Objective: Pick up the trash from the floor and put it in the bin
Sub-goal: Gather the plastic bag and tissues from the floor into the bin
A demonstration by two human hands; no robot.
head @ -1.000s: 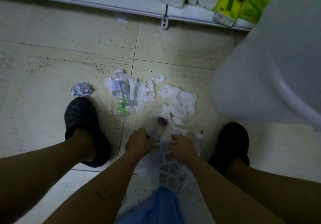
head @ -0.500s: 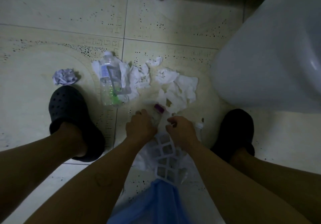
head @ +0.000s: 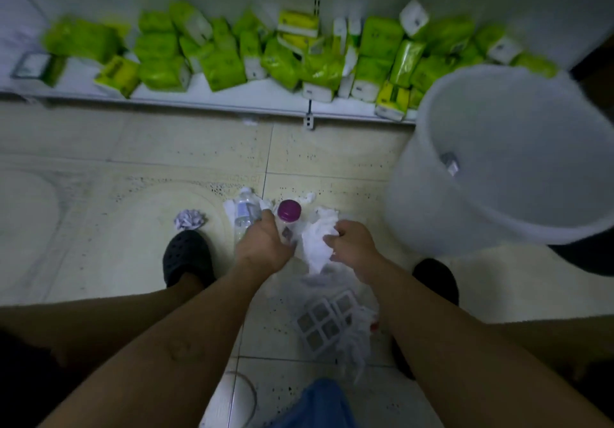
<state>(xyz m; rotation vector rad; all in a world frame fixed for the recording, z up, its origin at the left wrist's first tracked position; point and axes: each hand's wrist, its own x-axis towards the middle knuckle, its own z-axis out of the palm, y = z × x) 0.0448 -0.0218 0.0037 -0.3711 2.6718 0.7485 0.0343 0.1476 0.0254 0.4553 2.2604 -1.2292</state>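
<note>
My left hand [head: 264,244] is closed around a small bottle with a purple cap [head: 289,211], lifted off the floor. My right hand [head: 352,243] grips a bunch of white tissue [head: 315,244]. A clear plastic water bottle [head: 245,215] lies on the tiles just left of my left hand. A crumpled paper ball [head: 188,220] sits beside my left shoe. A white grid-shaped plastic piece [head: 324,323] with more tissue lies between my feet. The big white bin [head: 508,161] stands at the right, open, with a small item inside.
A low white shelf [head: 206,97] along the far wall holds several green tissue packs. My black shoes [head: 187,258] flank the trash pile. A round clear object [head: 237,394] lies on the tiles near the bottom edge.
Both hands have risen from the floor: the left has lifted the purple-capped bottle, the right has gathered tissue. The view has tilted up, showing the shelf and the bin's opening.
</note>
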